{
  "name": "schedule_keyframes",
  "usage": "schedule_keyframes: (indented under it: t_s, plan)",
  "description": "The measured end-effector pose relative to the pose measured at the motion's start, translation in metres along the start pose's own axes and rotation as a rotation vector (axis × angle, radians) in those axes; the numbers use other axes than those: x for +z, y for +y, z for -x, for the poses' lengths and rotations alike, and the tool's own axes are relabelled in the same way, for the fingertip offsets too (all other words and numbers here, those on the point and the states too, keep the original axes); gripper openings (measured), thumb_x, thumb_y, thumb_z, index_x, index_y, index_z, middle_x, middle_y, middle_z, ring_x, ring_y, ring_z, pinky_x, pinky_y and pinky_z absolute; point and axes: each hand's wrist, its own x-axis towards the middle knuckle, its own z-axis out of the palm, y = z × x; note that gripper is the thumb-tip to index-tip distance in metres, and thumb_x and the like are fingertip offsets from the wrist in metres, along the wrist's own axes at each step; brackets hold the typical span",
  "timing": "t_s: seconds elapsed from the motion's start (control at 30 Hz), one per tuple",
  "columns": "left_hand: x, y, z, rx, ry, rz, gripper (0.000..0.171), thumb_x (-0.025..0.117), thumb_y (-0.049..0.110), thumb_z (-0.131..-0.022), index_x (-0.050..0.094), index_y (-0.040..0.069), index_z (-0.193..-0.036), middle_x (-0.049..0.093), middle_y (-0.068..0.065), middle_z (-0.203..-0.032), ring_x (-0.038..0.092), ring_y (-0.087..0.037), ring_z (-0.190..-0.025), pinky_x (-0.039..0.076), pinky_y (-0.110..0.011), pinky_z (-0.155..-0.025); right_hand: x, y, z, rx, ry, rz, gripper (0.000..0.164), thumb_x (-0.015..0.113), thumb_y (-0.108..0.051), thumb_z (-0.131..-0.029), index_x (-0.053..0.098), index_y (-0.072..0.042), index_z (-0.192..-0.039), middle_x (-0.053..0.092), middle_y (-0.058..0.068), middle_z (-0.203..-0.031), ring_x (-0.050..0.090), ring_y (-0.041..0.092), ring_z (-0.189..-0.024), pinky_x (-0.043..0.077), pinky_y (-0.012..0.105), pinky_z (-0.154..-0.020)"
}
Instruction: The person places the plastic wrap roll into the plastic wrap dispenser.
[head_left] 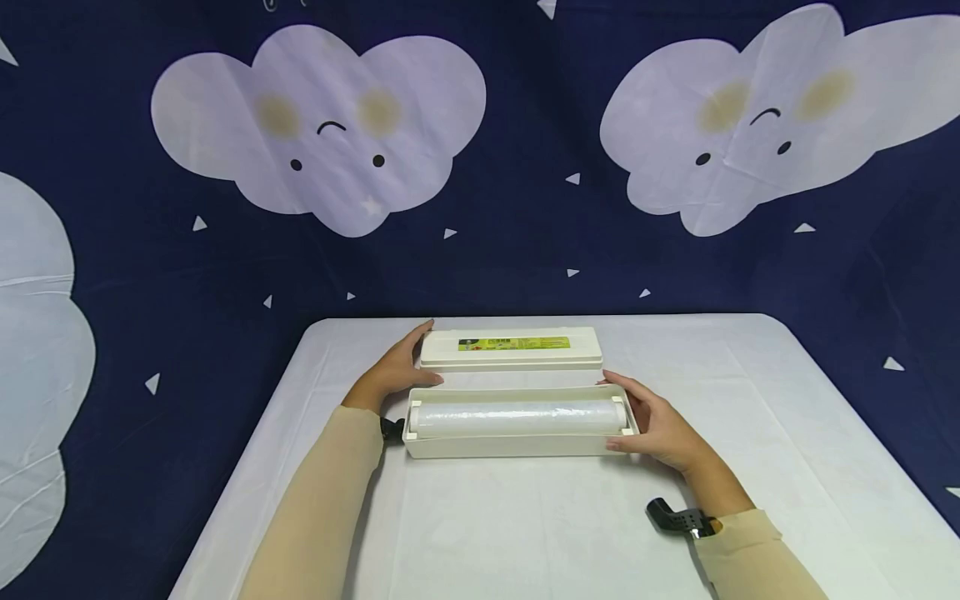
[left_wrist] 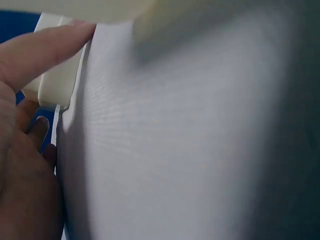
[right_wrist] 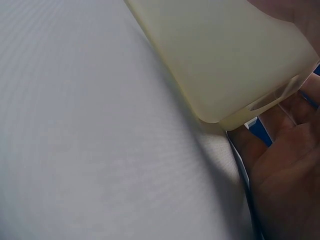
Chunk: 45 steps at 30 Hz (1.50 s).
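A cream lid (head_left: 510, 354) with a yellow-green label lies at the far side of the table. Its left end is held by my left hand (head_left: 395, 369), the thumb along the front edge and the fingers round the back corner. Nearer to me stands a cream open-topped box (head_left: 510, 447) with a roll of cling film (head_left: 517, 417) lying lengthwise in it. My right hand (head_left: 667, 429) grips the box's right end, thumb on the front wall and fingers behind. The right wrist view shows the end of the box (right_wrist: 235, 55) close up, slightly raised off the cloth.
A white cloth covers the table (head_left: 525, 533). Behind it hangs a dark blue curtain (head_left: 525, 275) printed with clouds. Black wrist straps with cameras show at both wrists, the right one (head_left: 678, 518) just above the table.
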Motion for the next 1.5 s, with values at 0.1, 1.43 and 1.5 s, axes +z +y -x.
schedule_keyframes:
  t_s: [0.1, 1.43, 1.5]
  plan:
    - [0.0, 0.0, 0.001, 0.026, -0.003, 0.002, 0.118, 0.096, 0.021, -0.078, 0.022, 0.021, -0.169, 0.025, -0.01, -0.172, 0.016, -0.03, -0.157, 0.012, -0.053, -0.124, 0.001, 0.0, -0.001, 0.001, -0.001, 0.0, 0.11, 0.09, 0.013, -0.072, 0.031, -0.001, -0.163, 0.039, 0.026, -0.156, 0.054, 0.02, -0.13, 0.054, 0.034, -0.096]
    - [-0.008, -0.011, 0.018, 0.192, 0.195, 0.58, 0.068, 0.088, -0.023, -0.065, 0.065, -0.016, -0.129, 0.046, -0.028, -0.155, 0.039, -0.032, -0.149, 0.03, -0.026, -0.116, 0.003, -0.003, 0.0, 0.027, 0.024, 0.053, 0.111, 0.092, 0.009, -0.071, 0.031, -0.002, -0.163, 0.04, 0.023, -0.157, 0.052, 0.017, -0.133, 0.051, 0.03, -0.099]
    - [-0.008, -0.012, 0.019, 0.212, 0.215, 0.587, 0.067, 0.089, -0.024, -0.065, 0.066, -0.016, -0.127, 0.048, -0.028, -0.154, 0.041, -0.031, -0.147, 0.03, -0.026, -0.116, 0.003, -0.003, 0.0, 0.026, 0.024, 0.056, 0.111, 0.092, 0.009, -0.071, 0.031, -0.001, -0.163, 0.04, 0.024, -0.157, 0.052, 0.018, -0.132, 0.051, 0.03, -0.099]
